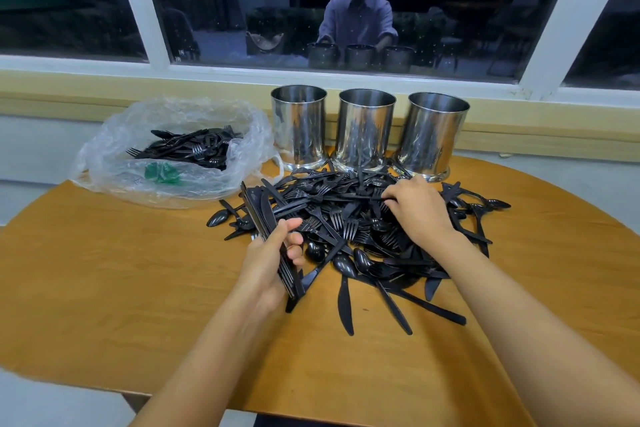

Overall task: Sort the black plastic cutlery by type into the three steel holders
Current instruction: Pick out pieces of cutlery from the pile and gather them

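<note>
A heap of black plastic cutlery (349,229), forks, spoons and knives mixed, lies in the middle of the wooden table (138,288). Three steel holders stand in a row behind it: left (299,126), middle (365,130), right (433,135). My left hand (270,263) grips a bundle of black knives (261,215), blades pointing away from me, at the heap's left edge. My right hand (419,208) reaches into the top of the heap, its fingertips pinching a piece of cutlery (356,197) just in front of the right holder.
A clear plastic bag (173,149) with more black cutlery inside sits at the back left of the table. Behind the holders run a yellow sill and a dark window (346,10). The table's curved front edge is near me.
</note>
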Demonstrator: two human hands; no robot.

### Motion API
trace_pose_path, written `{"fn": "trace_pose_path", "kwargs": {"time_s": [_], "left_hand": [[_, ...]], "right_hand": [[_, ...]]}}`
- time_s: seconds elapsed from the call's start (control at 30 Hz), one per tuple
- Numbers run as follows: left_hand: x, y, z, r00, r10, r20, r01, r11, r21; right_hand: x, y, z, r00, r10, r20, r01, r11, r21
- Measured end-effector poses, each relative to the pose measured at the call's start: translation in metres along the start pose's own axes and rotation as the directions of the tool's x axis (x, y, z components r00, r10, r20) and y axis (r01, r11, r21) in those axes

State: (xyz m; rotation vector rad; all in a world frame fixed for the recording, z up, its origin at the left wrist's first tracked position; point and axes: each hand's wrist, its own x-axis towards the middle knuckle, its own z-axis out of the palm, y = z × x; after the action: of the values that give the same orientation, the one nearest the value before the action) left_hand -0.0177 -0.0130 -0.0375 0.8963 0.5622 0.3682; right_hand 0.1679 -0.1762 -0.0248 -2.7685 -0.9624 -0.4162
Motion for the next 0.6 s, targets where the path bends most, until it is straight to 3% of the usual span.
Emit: {"fn": "trace_pose_path", "kwargs": {"time_s": [0.07,0.1,0.17,0.2,0.27,0.33,0.43,0.6], "left_hand": [[0.004,-0.002,0.004,1.0,0.008,0.004,-0.008,1.0,0.027],[0.007,-0.003,0.008,1.0,0.01,0.013,-0.011,1.0,0.025],[0.015,-0.006,0.017,0.999,0.008,0.047,-0.008,1.0,-0.012],[0.02,-0.008,0.023,0.997,0.005,0.071,-0.002,0.999,-0.033],[0.029,-0.012,0.037,0.992,-0.002,0.125,0.009,0.999,-0.053],[0.038,-0.014,0.051,0.987,0.002,0.16,0.006,0.998,-0.054],[0.052,-0.012,0.067,0.984,0.017,0.176,-0.015,1.0,-0.014],[0.067,-0.012,0.076,0.983,0.057,0.173,-0.071,0.995,0.074]], "right_hand": [[-0.003,-0.004,-0.006,0.988,0.104,-0.112,-0.077,0.971,0.225],[-0.005,-0.01,-0.01,0.977,0.184,-0.104,-0.125,0.9,0.417],[-0.01,-0.025,-0.018,0.963,0.269,0.029,-0.196,0.622,0.758],[-0.014,-0.034,-0.02,0.958,0.266,0.103,-0.224,0.475,0.851],[-0.021,-0.05,-0.02,0.952,0.234,0.199,-0.269,0.322,0.908],[-0.022,-0.059,-0.014,0.949,0.229,0.217,-0.282,0.306,0.91],[-0.018,-0.061,-0.004,0.948,0.248,0.201,-0.291,0.415,0.862],[-0.005,-0.042,0.0,0.973,0.222,0.069,-0.18,0.534,0.826]]}}
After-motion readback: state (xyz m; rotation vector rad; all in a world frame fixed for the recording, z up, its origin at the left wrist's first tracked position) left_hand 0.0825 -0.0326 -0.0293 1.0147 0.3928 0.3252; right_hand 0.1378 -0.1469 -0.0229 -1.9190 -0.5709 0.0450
